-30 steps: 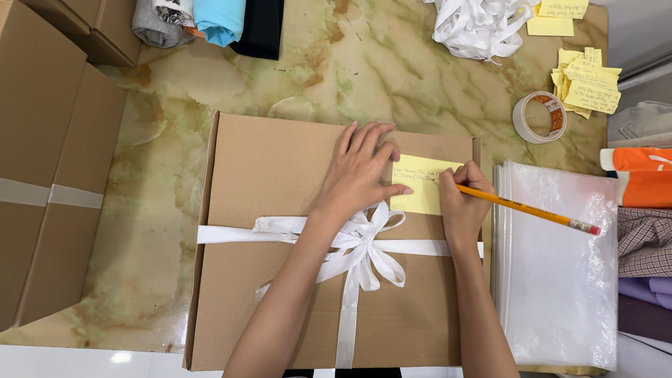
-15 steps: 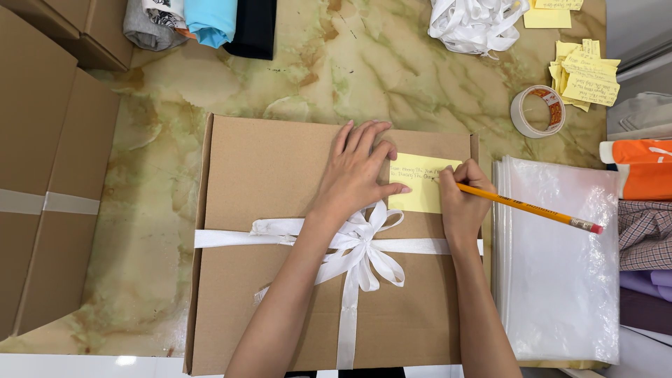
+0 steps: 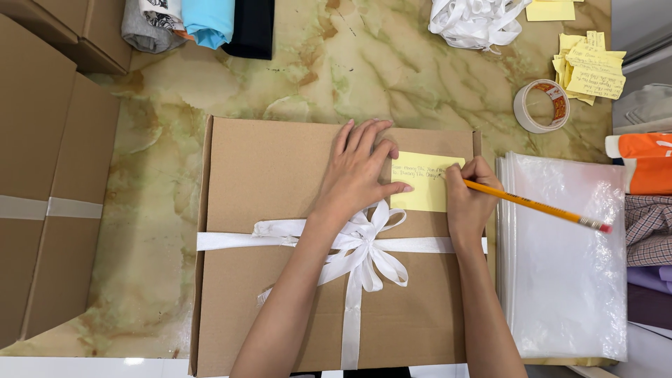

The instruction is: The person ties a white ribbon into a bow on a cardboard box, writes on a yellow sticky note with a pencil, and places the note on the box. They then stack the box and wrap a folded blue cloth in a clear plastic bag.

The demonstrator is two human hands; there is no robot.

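So far left there's a stack of plain cardboard boxes (image 3: 49, 175), then open marbled bench (image 3: 154, 231) between them and the tied box (image 3: 280, 182) with the white ribbon bow (image 3: 360, 245). Left hand (image 3: 360, 171) lies flat and spread, pinning the yellow sticky note (image 3: 427, 183) by its left edge. Compared with a second ago, the hands have hardly budged, the pencil tip just sits at the second line of writing. Right hand (image 3: 467, 196) is pinched around the pencil (image 3: 539, 206). Right of that, clear plastic bags (image 3: 567, 259) crowd the box edge, tape roll (image 3: 539, 105) above, so little elbow room there.
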